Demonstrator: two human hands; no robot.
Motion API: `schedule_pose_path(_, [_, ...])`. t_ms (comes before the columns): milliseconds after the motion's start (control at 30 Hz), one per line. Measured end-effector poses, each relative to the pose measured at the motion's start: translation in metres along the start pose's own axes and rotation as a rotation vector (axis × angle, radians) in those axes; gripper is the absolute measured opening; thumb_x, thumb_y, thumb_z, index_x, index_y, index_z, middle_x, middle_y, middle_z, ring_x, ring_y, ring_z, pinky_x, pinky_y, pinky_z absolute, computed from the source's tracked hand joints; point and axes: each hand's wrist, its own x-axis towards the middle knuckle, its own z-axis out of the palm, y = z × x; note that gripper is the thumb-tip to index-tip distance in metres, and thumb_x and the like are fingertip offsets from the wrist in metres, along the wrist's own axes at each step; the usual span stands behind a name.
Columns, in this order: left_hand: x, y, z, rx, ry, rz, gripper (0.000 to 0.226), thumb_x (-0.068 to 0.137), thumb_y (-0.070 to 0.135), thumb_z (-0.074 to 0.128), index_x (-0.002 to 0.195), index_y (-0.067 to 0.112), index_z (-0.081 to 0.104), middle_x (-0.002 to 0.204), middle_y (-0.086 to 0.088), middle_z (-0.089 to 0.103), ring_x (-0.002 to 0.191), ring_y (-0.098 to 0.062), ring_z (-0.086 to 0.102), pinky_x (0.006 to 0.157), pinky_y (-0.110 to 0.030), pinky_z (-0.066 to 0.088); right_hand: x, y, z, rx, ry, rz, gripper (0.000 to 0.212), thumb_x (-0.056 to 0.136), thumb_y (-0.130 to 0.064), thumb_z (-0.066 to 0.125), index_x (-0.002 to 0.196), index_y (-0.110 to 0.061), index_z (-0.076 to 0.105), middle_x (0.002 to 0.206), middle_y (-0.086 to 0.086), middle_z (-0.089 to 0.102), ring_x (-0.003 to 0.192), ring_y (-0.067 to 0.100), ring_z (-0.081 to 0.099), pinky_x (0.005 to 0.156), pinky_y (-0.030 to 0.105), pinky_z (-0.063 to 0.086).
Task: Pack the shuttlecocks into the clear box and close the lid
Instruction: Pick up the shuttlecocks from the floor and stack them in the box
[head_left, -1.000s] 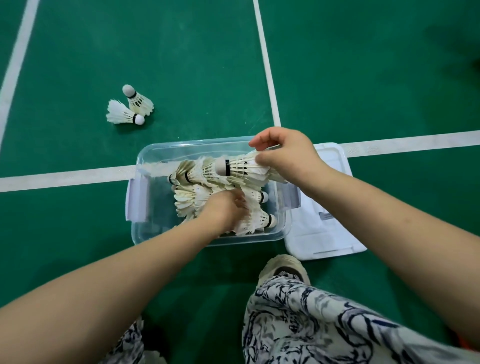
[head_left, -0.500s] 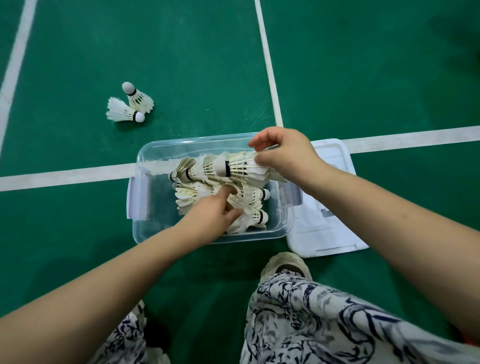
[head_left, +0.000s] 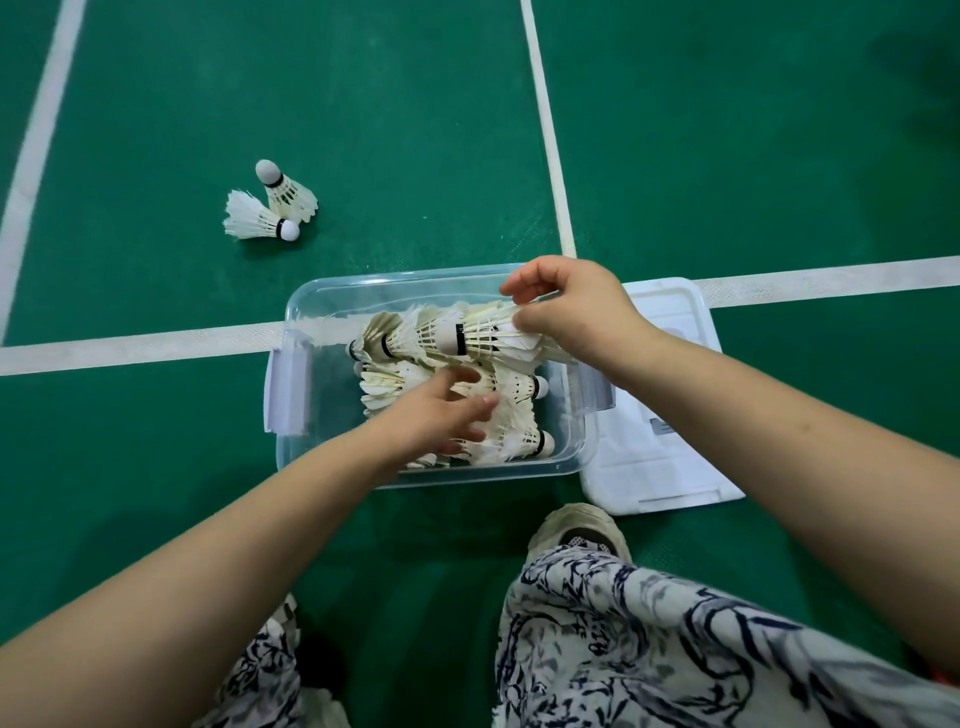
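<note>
Right hand (head_left: 571, 317) pinches a nested row of white feather shuttlecocks (head_left: 452, 338); left hand (head_left: 441, 410), fingers spread, rests on more inside the clear rectangular plastic box (head_left: 311, 296). White plastic lid (head_left: 665, 457) lies beside it, 2 loose shuttlecocks (head_left: 270, 208) on green floor (head_left: 727, 156).

This is a badminton court. The green floor (head_left: 415, 104) has white lines (head_left: 545, 130) painted on it, and two shuttlecocks (head_left: 270, 208) lie near the lines.

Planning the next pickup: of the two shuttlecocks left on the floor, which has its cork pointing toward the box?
The nearer shuttlecock, cork at its right end; the farther shuttlecock has its cork pointing away from the box.
</note>
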Motion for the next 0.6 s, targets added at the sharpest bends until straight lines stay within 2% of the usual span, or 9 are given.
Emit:
schedule_pose_path(100, [-0.009,0.004,-0.024,0.087,0.107,-0.010,0.015,0.091,0.021,0.054,0.105,0.016,0.056,0.097,-0.007,0.066,0.075,-0.014,0.060,0.065,-0.025,0.047,0.000,-0.001,0.000,0.007,0.006,0.004,0.027,0.076,0.002,0.063,0.086,-0.023,0.063,0.082,-0.006,0.059,0.075,0.007,0.055,0.069,0.016,0.045])
schedule_pose_path(200, [-0.017,0.015,-0.035,0.095,0.176,0.035,0.015,0.091,0.022,0.053,0.094,0.014,0.065,0.088,-0.003,0.066,0.070,-0.012,0.056,0.065,-0.024,0.045,-0.002,-0.003,0.002,0.109,-0.021,0.022,0.028,0.076,0.005,0.065,0.084,-0.022,0.063,0.079,-0.006,0.058,0.075,0.009,0.056,0.074,0.020,0.049])
schedule_pose_path(300, [-0.022,0.025,-0.027,-0.122,0.103,0.042,0.020,0.090,0.031,0.053,0.090,0.014,0.064,0.089,-0.001,0.066,0.072,-0.012,0.057,0.066,-0.023,0.045,-0.004,-0.005,0.010,0.276,-0.069,0.054,0.030,0.076,0.007,0.067,0.085,-0.021,0.061,0.081,-0.003,0.057,0.076,0.011,0.056,0.083,0.030,0.051])
schedule_pose_path(367, [-0.022,0.028,-0.019,-0.339,0.080,0.020,0.021,0.090,0.032,0.052,0.092,0.013,0.061,0.089,-0.001,0.065,0.076,-0.013,0.058,0.068,-0.025,0.046,-0.005,-0.005,0.015,0.244,-0.068,0.040,0.030,0.076,0.005,0.067,0.092,-0.020,0.060,0.081,-0.004,0.054,0.077,0.009,0.054,0.084,0.029,0.048])
schedule_pose_path(433, [-0.020,0.028,-0.012,-0.533,0.074,-0.014,0.018,0.089,0.032,0.053,0.092,0.016,0.060,0.086,0.000,0.064,0.081,-0.015,0.057,0.073,-0.028,0.047,-0.006,-0.006,0.017,0.206,-0.080,0.029,0.032,0.077,0.002,0.068,0.097,-0.021,0.058,0.081,-0.005,0.052,0.075,0.009,0.052,0.079,0.026,0.047])
schedule_pose_path(533, [-0.019,0.023,-0.005,-0.650,0.075,-0.064,0.016,0.089,0.031,0.054,0.095,0.017,0.058,0.084,-0.002,0.062,0.085,-0.020,0.058,0.079,-0.033,0.050,-0.009,-0.003,0.020,0.168,-0.133,0.047,0.032,0.077,-0.002,0.070,0.098,-0.022,0.058,0.081,-0.007,0.050,0.074,0.008,0.051,0.068,0.019,0.045])
schedule_pose_path(600, [-0.017,0.019,-0.001,-0.726,0.064,-0.082,0.014,0.090,0.028,0.053,0.095,0.015,0.058,0.086,-0.005,0.061,0.085,-0.025,0.060,0.079,-0.035,0.051,-0.011,0.000,0.021,0.131,-0.159,0.052,0.031,0.077,-0.004,0.071,0.098,-0.023,0.059,0.082,-0.008,0.051,0.073,0.006,0.051,0.068,0.017,0.044])
